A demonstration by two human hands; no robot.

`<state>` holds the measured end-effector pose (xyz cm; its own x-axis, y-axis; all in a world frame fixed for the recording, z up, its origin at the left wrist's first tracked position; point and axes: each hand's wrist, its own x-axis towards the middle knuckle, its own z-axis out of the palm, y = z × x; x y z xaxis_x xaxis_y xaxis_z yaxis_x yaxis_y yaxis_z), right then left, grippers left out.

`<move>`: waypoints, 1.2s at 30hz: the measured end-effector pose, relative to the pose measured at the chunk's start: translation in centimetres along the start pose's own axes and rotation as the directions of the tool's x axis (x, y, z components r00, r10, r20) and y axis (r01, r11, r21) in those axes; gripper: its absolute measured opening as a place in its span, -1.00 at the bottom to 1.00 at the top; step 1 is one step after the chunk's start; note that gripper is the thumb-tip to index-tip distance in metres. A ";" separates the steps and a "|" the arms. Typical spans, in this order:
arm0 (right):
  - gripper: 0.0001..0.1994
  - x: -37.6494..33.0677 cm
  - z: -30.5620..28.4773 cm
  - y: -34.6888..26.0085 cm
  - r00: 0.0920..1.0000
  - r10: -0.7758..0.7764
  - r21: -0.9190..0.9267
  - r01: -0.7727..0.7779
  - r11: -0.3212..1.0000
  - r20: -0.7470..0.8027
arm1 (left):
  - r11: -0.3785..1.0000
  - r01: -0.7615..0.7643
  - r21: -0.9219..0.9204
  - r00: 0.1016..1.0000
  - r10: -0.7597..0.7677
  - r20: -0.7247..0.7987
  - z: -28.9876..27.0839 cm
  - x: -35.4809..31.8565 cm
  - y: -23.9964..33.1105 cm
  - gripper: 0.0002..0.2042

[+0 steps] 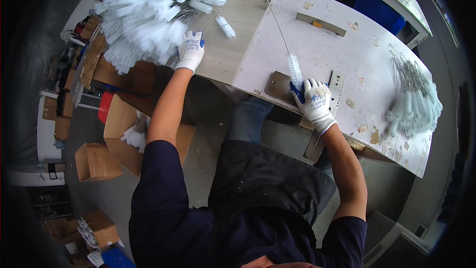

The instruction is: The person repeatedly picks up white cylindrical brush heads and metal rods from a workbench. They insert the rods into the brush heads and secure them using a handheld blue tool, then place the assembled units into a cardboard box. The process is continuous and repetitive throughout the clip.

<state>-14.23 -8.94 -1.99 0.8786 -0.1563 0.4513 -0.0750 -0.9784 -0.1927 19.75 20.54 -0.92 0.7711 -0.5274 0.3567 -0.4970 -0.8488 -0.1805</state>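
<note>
My right hand (316, 100), in a white glove with blue palm, is closed round the lower end of a bottle brush (294, 67). White bristles show above the fingers, and its long thin wire handle slants up and left to a small loop. Beneath the brush, a brown metal plate (278, 85) lies at the table's near edge. My left hand (191, 49), gloved alike, is at the right side of a big heap of white brushes (144, 20). Its fingers are curled by several wire handles; what they grip is hidden. A single brush (226, 27) lies just beyond that hand.
A bundle of brushes (414, 99) lies on the table's right side. A flat metal bar (321, 24) rests farther back, and a perforated metal strip (337, 89) stands beside my right hand. Below left are an open cardboard box (119, 124) with brushes inside and a smaller box (98, 163).
</note>
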 end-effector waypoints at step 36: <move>-0.71 0.4 -0.2 0.4 0.989 0.150 0.102 -0.149 0.984 0.006 | 0.486 0.287 -0.826 0.932 0.059 0.358 -2.9 8.6 13.5 -0.42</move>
<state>-14.02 -9.37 -1.76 0.8601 -0.3001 0.4125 -0.1569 -0.9251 -0.3458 18.50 4.69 2.42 0.8316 -0.5554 -0.0070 -0.3490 -0.5322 0.7714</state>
